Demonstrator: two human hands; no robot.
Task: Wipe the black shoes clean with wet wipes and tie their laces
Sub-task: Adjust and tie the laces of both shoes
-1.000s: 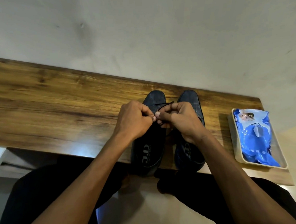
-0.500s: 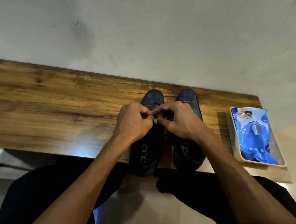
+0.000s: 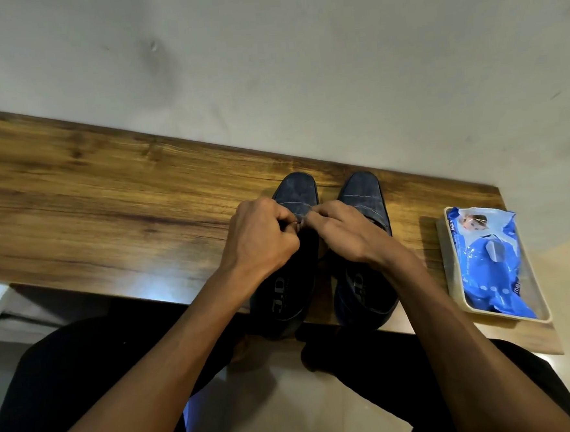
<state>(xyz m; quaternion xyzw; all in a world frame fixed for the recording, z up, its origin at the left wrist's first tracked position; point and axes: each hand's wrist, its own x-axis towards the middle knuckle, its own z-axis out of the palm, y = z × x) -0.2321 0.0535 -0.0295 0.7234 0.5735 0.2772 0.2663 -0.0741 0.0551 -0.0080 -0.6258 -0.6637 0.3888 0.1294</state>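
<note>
The left shoe [image 3: 291,282] stands beside the right shoe [image 3: 366,291] on the table [image 3: 108,211], heels over its near edge, and the step in hand looks like tying the left shoe's lace. Both hands meet over its vamp: the left hand [image 3: 261,237] and right hand [image 3: 342,235] have fingers curled, seemingly pinching the lace, though it is too thin to see clearly. Next comes drawing the knot snug; the wipes [image 3: 489,262] lie in a tray [image 3: 447,272] well right of the shoes
</note>
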